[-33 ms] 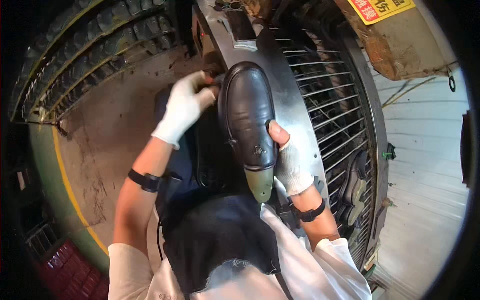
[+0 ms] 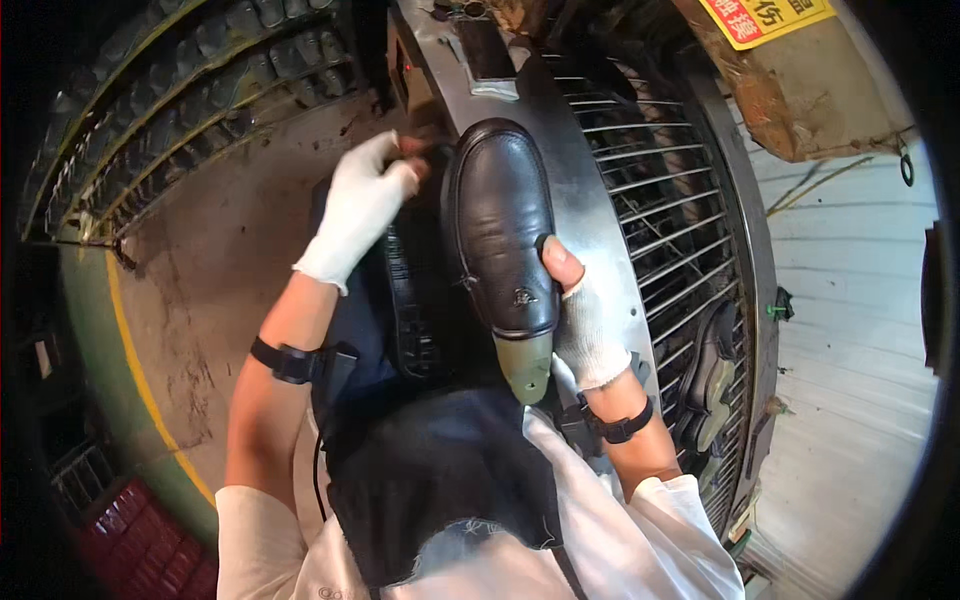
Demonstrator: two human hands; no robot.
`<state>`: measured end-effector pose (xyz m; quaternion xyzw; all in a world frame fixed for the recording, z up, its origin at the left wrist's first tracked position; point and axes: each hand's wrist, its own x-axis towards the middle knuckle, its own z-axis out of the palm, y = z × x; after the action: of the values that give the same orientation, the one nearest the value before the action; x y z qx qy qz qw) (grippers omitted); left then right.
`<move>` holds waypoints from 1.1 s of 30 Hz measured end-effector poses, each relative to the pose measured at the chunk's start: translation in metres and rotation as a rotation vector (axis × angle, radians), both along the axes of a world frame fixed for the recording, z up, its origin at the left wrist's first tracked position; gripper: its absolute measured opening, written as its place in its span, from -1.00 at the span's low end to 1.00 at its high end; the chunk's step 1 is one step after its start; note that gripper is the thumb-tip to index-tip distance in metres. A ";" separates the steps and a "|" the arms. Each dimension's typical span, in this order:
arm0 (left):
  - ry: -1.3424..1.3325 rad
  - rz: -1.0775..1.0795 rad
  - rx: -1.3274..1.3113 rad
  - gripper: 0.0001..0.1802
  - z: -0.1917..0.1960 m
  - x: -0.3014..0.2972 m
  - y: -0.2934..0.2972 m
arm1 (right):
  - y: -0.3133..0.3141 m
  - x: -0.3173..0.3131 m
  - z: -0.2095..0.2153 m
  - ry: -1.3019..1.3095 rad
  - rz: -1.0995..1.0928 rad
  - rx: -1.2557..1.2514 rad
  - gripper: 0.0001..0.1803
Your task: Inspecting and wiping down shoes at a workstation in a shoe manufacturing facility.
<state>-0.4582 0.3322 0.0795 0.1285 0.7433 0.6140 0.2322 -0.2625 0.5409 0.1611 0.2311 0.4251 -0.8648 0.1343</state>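
Observation:
In front of me a black leather shoe upper [image 2: 503, 215] sits stretched over a greenish shoe last [image 2: 525, 368], toe pointing away and last end toward me. My right hand [image 2: 585, 325], in a white fingerless glove, grips its right side, thumb on top; the other fingers are hidden beneath. My left hand [image 2: 372, 198], gloved likewise, hovers left of the toe, apart from it. Its fingers are bent, but the blurred tips do not show whether they hold anything. Over my lap lies a ridged black piece like a shoe sole [image 2: 405, 310].
A metal bench edge [image 2: 590, 240] runs along the right, beside a rack of metal bars [image 2: 660, 190]. Black shoes [image 2: 707, 375] lie at its near end. Shelves of shoes [image 2: 230, 45] stand far left. A box-like housing [image 2: 800, 90] with a yellow label juts in at upper right.
My left hand has drawn slightly left and its fingers have bent more. The shoe has shifted a little right in my right hand's grip. More of the ridged black piece shows.

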 end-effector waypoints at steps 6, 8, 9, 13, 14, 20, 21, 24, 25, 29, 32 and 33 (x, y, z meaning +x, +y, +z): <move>-0.385 0.089 0.894 -0.32 0.057 0.022 -0.029 | -0.037 -0.019 -0.022 0.108 0.042 -0.094 -0.20; -0.373 -0.049 1.022 -0.28 0.059 0.026 -0.037 | -0.054 -0.017 -0.019 0.028 0.058 -0.105 -0.26; -0.313 -0.101 0.911 -0.21 0.065 0.028 -0.039 | -0.057 -0.012 -0.022 0.022 0.072 -0.107 -0.26; -0.312 -0.160 0.861 -0.11 0.071 0.042 -0.040 | -0.061 -0.004 -0.025 0.092 0.118 0.072 -0.20; -0.312 -0.161 0.867 -0.11 0.072 0.044 -0.041 | -0.062 -0.006 -0.021 0.116 0.144 0.055 -0.19; -0.326 -0.205 0.822 -0.03 0.077 0.051 -0.040 | -0.061 -0.005 -0.027 0.128 0.143 0.065 -0.16; -0.303 -0.222 0.805 -0.02 0.079 0.051 -0.039 | -0.060 -0.005 -0.026 0.163 0.145 0.097 -0.16; -0.282 -0.238 0.777 0.01 0.084 0.054 -0.040 | -0.061 -0.004 -0.023 0.113 0.146 0.060 -0.15; -0.286 -0.238 0.768 0.02 0.085 0.055 -0.041 | -0.062 -0.003 -0.023 0.114 0.149 0.057 -0.15; -0.365 -0.188 0.774 0.06 0.085 0.067 -0.041 | -0.058 0.004 -0.031 0.123 0.151 0.093 -0.16; -0.269 -0.167 0.694 0.21 0.091 0.075 -0.053 | -0.057 0.010 -0.021 0.162 0.161 0.091 -0.23; -0.140 -0.200 0.548 0.33 0.101 0.074 -0.062 | -0.058 0.006 -0.017 0.182 0.143 0.109 -0.28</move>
<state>-0.3841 0.2700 0.1801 0.2163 0.5160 0.7731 0.2988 -0.2568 0.4827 0.1438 0.1278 0.4975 -0.8458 0.1439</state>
